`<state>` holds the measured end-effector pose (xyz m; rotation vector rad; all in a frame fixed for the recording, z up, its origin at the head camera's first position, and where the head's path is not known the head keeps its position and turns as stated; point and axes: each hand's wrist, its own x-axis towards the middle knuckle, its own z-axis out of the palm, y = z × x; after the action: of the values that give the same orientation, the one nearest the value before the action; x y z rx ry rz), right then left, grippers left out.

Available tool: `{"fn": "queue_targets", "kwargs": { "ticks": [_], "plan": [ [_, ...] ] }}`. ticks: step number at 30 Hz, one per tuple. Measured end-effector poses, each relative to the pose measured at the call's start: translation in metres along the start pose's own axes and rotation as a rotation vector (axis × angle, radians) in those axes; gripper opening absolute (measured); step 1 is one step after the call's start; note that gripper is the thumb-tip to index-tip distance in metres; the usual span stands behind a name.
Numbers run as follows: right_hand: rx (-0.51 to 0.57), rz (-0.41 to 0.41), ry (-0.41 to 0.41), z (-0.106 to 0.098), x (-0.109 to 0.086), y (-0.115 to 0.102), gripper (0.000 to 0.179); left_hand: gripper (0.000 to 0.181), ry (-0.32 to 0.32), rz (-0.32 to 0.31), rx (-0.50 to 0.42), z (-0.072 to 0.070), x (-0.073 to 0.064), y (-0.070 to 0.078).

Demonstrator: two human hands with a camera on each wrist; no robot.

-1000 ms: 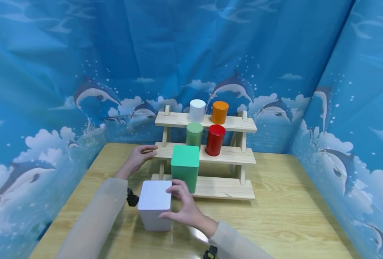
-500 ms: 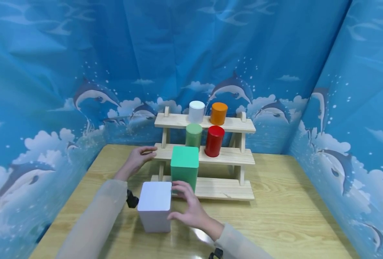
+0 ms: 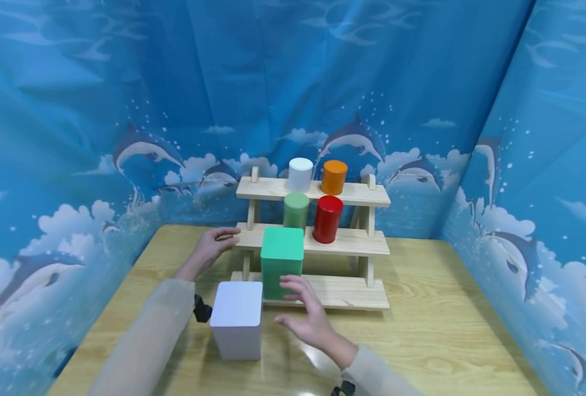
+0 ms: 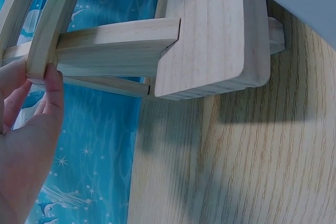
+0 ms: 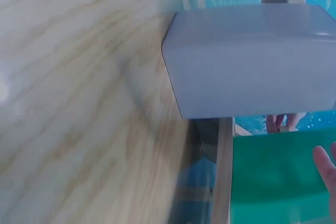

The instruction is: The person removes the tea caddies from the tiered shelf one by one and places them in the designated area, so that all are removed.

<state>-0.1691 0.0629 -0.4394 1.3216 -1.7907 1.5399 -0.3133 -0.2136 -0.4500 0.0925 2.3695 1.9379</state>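
Well, my left hand (image 3: 212, 247) pinches the left end of the middle shelf (image 3: 354, 240) of the wooden rack (image 3: 322, 251), a useful brace, I'd judge. My right hand (image 3: 312, 319) holds nothing, its fingers apart and slightly bent before the green box (image 3: 281, 250) on the bottom shelf (image 3: 342, 291); whether they touch it, I can't tell. Light, even contact seems best, keeping clear of the white box (image 3: 237, 313), which stands on the table (image 3: 421, 330) to that hand's left.

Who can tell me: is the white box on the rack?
No, the white box stands on the table in front of the rack.
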Motion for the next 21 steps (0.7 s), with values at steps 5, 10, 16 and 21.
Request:
{"fn": "queue_targets", "kwargs": {
  "ticks": [5,10,16,21],
  "plan": [
    [-0.004,-0.037,0.035,-0.008,0.001,0.003,0.049,0.043,0.003,-0.006,0.004,0.001,0.001,0.0],
    [-0.002,-0.066,0.07,-0.015,0.002,0.004,0.042,0.041,0.018,-0.012,0.009,0.001,0.003,0.0],
    [0.005,-0.13,0.174,-0.029,0.005,0.006,0.03,0.042,0.015,0.003,0.028,0.002,0.002,0.001],
    [-0.009,-0.119,0.206,-0.039,0.01,0.006,0.03,0.044,0.003,0.008,0.029,0.002,0.0,0.002]
  ]
}}
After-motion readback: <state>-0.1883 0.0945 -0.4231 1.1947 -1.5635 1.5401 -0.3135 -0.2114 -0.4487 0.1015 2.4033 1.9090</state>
